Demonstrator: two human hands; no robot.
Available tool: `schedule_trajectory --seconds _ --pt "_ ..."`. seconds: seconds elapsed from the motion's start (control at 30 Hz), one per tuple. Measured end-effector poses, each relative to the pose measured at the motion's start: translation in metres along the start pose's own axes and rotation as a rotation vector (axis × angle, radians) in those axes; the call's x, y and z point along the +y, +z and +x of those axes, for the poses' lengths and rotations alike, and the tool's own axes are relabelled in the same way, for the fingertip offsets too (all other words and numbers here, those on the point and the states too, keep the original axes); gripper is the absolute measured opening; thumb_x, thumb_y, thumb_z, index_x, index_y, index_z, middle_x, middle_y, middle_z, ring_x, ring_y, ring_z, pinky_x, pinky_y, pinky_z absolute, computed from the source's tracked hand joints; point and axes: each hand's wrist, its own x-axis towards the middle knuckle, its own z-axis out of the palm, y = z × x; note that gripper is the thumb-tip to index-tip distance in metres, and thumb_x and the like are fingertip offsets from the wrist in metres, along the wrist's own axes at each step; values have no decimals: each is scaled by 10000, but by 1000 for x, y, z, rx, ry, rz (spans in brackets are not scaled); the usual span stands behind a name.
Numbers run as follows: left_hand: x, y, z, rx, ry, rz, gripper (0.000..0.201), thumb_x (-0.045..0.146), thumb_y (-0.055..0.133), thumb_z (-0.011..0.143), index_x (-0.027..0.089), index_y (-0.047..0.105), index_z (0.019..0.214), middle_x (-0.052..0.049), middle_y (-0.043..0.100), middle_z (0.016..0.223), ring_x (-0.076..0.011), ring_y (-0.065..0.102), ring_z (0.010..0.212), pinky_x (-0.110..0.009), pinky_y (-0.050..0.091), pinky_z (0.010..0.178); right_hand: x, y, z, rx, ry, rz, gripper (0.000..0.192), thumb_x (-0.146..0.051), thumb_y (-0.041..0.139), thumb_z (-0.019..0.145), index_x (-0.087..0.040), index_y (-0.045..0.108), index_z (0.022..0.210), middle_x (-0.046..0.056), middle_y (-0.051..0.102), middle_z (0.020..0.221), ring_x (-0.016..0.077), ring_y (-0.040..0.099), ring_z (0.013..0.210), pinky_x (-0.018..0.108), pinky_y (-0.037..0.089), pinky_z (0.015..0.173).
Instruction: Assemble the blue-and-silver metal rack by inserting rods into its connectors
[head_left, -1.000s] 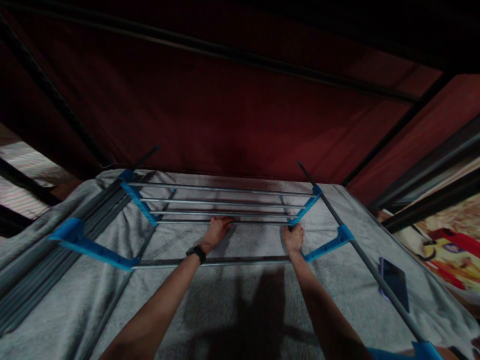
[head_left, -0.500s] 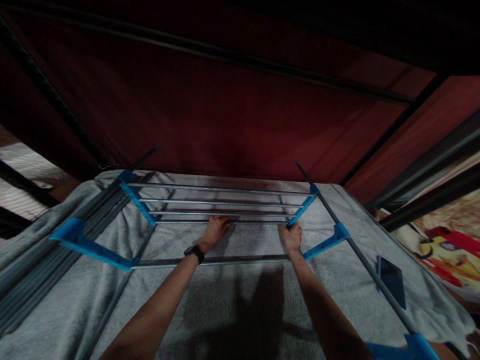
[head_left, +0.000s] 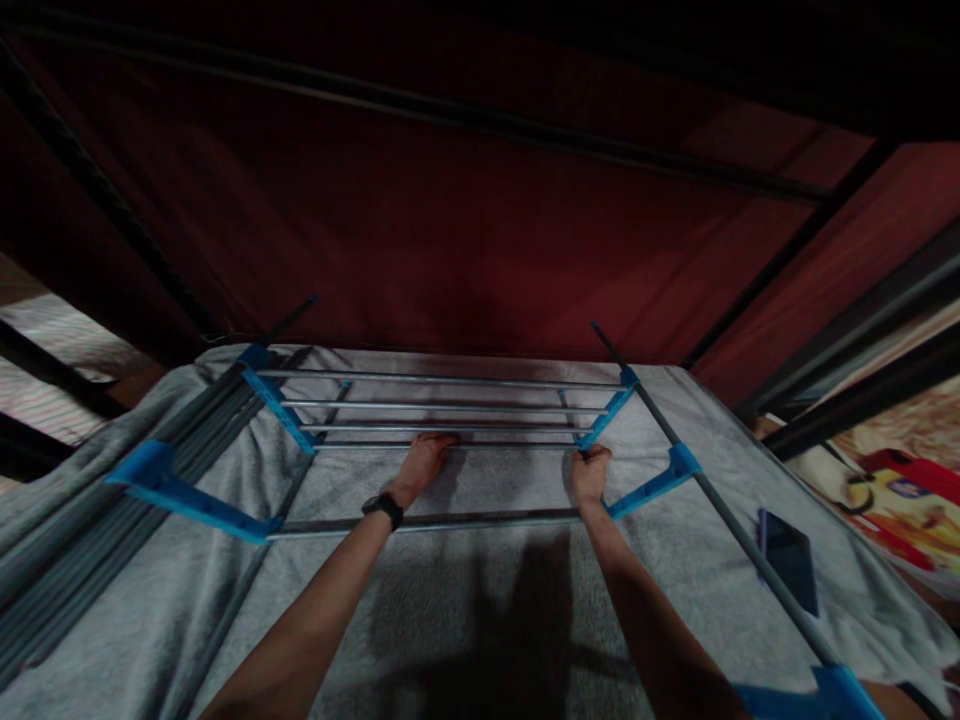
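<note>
A metal drying rack with silver rails and blue plastic joints stands before me, with a grey towel draped over it. My left hand, with a black watch on the wrist, rests on the towel with its fingers at the nearest rail of the far section. My right hand is closed around that same rail, just beside a blue joint. Both forearms reach across a lower rail.
A dark phone lies on the towel at the right, beside a long grey side rail. Dark red fabric with black poles rises behind the rack. Bright printed cloth shows at the far right.
Both hands stay at the rail; the view has shifted only slightly.
</note>
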Motion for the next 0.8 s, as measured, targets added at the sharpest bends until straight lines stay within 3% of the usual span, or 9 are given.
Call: schedule_trajectory --seconds 0.3,0.57,0.8 --pt "-5 5 4 29 17 -32 367 79 588 849 242 772 1121 -59 760 1152 -228 684 1103 -383 495 1063 6 -3 1 -27 -50 89 264 -331 450 744 -243 522 982 42 602 888 234 583 849 381 441 865" --pt "-6 5 7 33 1 -74 338 83 602 847 230 782 1093 -72 770 1135 -241 699 1086 -416 488 1073 11 -2 8 -14 8 134 380 -359 477 734 -248 441 1096 29 629 925 221 597 851 353 442 842" --pt "-8 7 6 44 -12 -83 333 95 628 837 235 782 1097 -78 767 1150 -249 691 1121 -422 486 1072 13 1 19 -81 -5 226 299 -387 579 653 -243 539 913 -20 608 769 195 551 779 335 436 809"
